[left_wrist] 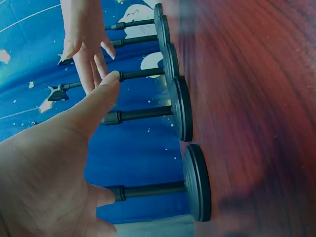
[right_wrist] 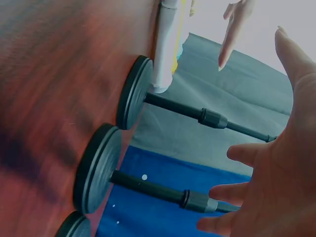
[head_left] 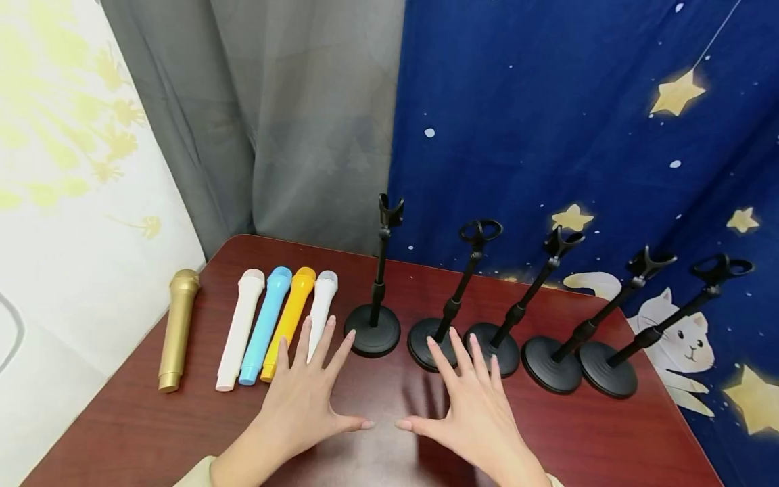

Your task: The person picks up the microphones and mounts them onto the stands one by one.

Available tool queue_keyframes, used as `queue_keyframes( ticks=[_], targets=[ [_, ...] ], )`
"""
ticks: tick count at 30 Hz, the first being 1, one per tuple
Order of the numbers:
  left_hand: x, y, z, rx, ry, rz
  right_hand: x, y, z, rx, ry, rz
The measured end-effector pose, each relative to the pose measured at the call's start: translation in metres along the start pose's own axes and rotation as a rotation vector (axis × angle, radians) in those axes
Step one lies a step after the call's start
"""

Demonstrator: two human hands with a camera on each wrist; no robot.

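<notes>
Both hands hover over the table with fingers spread and nothing held. In the head view the left hand [head_left: 302,399] is nearest the white microphone [head_left: 322,308] and the yellow microphone [head_left: 290,321], overlapping their lower ends. Left of these lie a blue microphone [head_left: 266,325] and a pale pinkish-white microphone [head_left: 241,331]. A gold microphone [head_left: 179,331] lies apart at the far left. The right hand [head_left: 477,412] is in front of a row of black microphone stands, its fingertips overlapping the bases of the second stand [head_left: 426,343] and third stand [head_left: 502,352]. The thumbs point at each other, a gap between them.
The first stand [head_left: 373,331] stands at the middle; the fourth stand [head_left: 550,365] and fifth stand [head_left: 608,370] are near the right edge of the brown table [head_left: 371,460]. Behind hang a grey curtain [head_left: 322,122] and a blue star-patterned curtain [head_left: 517,101].
</notes>
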State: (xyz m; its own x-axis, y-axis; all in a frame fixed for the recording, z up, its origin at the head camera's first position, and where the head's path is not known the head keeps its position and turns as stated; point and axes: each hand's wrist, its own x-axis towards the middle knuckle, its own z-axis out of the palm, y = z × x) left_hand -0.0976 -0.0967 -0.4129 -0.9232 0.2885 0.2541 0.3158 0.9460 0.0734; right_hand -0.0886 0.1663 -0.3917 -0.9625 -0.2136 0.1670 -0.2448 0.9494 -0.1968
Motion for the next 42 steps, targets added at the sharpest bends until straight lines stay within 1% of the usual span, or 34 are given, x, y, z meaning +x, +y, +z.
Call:
queue_keyframes(
  ticks=[4, 6, 8, 11, 13, 16, 18, 20, 24, 28, 32, 36, 39, 42],
  targets=[
    [0.005, -0.003, -0.001, -0.022, -0.019, -0.05, 0.008, -0.004, -0.003, 0.05, -0.045, 0.009],
    [0.008, -0.005, 0.0, -0.043, -0.017, -0.085, 0.013, -0.005, -0.004, 0.073, -0.058, 0.013],
    [0.012, -0.009, 0.002, -0.057, 0.005, -0.115, 0.018, -0.006, -0.004, 0.11, -0.048, -0.01],
    [0.016, -0.013, 0.006, -0.05, 0.05, -0.147, 0.026, -0.006, -0.001, 0.172, 0.004, -0.08],
    [0.019, -0.016, 0.008, -0.037, 0.068, -0.16, 0.032, -0.005, 0.002, 0.224, 0.046, -0.127],
    [0.026, -0.021, 0.011, -0.031, 0.064, -0.187, 0.041, -0.005, 0.008, 0.273, 0.112, -0.161],
    [0.031, -0.023, 0.015, -0.052, 0.049, -0.21, 0.048, -0.006, 0.012, 0.303, 0.144, -0.166],
    [0.036, -0.026, 0.02, -0.078, 0.034, -0.236, 0.055, -0.007, 0.015, 0.352, 0.145, -0.161],
    [0.042, -0.029, 0.03, -0.109, 0.002, -0.28, 0.07, -0.01, 0.02, 0.509, 0.086, -0.138],
    [0.047, -0.029, 0.038, -0.107, -0.001, -0.299, 0.086, -0.016, 0.024, 0.656, 0.048, -0.117],
    [0.051, -0.029, 0.039, -0.107, 0.003, -0.308, 0.1, -0.024, 0.027, 0.759, 0.03, -0.089],
    [0.056, -0.029, 0.039, -0.109, -0.002, -0.328, 0.113, -0.034, 0.031, 0.812, 0.027, -0.067],
    [0.059, -0.03, 0.042, -0.106, 0.003, -0.345, 0.122, -0.042, 0.035, 0.819, 0.055, -0.053],
    [0.062, -0.031, 0.046, -0.084, 0.005, -0.348, 0.13, -0.049, 0.042, 0.8, 0.099, -0.034]
  ],
)
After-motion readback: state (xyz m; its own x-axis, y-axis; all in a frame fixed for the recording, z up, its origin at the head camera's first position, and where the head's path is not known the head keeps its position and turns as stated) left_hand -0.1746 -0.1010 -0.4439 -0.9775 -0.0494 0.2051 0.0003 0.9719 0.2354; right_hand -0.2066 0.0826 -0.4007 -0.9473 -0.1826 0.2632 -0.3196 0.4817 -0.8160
